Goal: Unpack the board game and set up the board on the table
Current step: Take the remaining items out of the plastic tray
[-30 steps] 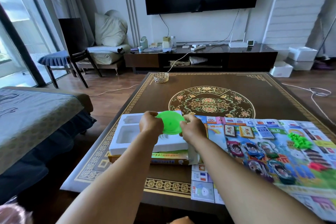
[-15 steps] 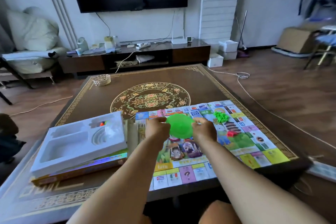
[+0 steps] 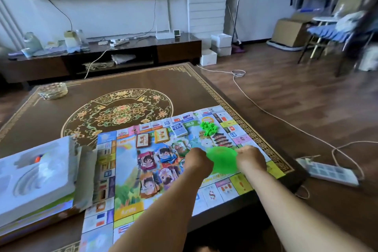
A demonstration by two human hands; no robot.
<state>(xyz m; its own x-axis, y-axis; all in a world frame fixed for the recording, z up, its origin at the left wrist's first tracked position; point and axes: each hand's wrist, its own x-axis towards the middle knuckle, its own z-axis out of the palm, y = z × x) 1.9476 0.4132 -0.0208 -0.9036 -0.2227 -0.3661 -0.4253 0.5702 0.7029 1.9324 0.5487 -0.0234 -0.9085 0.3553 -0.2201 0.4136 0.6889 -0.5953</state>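
Note:
The colourful game board [image 3: 126, 172] lies unfolded on the near right part of the brown patterned table [image 3: 114, 86]. Over its right half I hold a round green plastic disc [image 3: 222, 160] between both hands: my left hand [image 3: 197, 159] grips its left edge, my right hand [image 3: 250, 158] its right edge. Card stacks [image 3: 143, 140] and character cards [image 3: 146, 160] sit on the board's middle. A heap of small green pieces [image 3: 208, 128] rests near the board's far right. The white box insert [image 3: 34, 170] lies on the game box [image 3: 38, 219] at the left.
A woven basket [image 3: 53, 90] stands at the table's far left corner. A power strip [image 3: 331, 172] and white cables [image 3: 263, 108] lie on the wooden floor to the right. A TV cabinet [image 3: 106, 55] stands beyond the table, and a chair [image 3: 335, 35] at the far right.
Both hands have carried the green disc from over the white insert rightward across the board to its right half. My view has turned to the right.

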